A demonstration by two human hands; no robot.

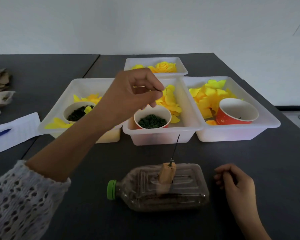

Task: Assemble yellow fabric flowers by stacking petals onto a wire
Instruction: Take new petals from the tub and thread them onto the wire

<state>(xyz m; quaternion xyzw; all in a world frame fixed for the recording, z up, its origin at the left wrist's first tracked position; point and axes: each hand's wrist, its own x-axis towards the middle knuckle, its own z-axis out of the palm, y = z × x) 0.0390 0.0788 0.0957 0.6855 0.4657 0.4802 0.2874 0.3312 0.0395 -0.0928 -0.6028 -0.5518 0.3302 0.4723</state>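
Left hand (133,94) is held at frame centre above the red cup of green rings (152,120) in the middle white tray (189,108), fingertips pinched together; anything pinched cannot be told. Yellow petals (171,101) are heaped behind that cup. The wire (175,149) is seen upright in a cork (167,173) on the lying plastic bottle (163,187), lower centre; right hand (235,184) is rested loosely curled beside it, nothing held

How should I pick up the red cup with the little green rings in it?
Grip the red cup around its rim, reaching down from above. It stands upright and open-topped in the middle tray, whose walls and yellow petals crowd its sides, so only the top looks free.
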